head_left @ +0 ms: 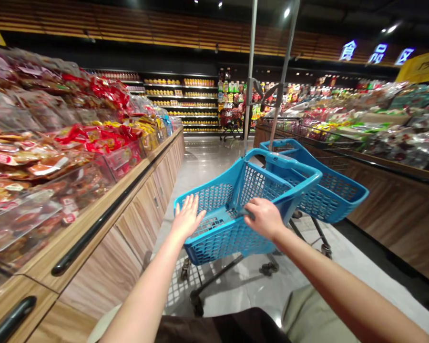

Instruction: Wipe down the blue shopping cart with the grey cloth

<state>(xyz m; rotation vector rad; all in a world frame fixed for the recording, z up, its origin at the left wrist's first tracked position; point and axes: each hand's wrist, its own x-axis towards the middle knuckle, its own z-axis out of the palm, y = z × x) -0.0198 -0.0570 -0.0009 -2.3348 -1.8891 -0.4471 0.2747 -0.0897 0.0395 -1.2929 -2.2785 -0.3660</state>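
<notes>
A blue plastic shopping cart (214, 245) stands at an angle in front of me, its lattice basket bare inside and its handle toward the right. My left hand (188, 215) is open, palm down with fingers stretched out, at the basket's left end; whether it rests on the rim is unclear. My right hand (263, 216) is closed over the near long rim of the same basket, fingertips curled inward. Just behind and to the right, a second blue shopping cart (338, 193) stands close against the first. A tall grey pole (250, 57) rises from each cart.
A wooden display counter (128, 238) heaped with packaged food runs along the left, with a black rail (100, 228). Another wooden counter (396, 200) with bagged goods borders the right. Stocked shelves (182, 102) and a dark cart (232, 125) stand at the aisle's far end.
</notes>
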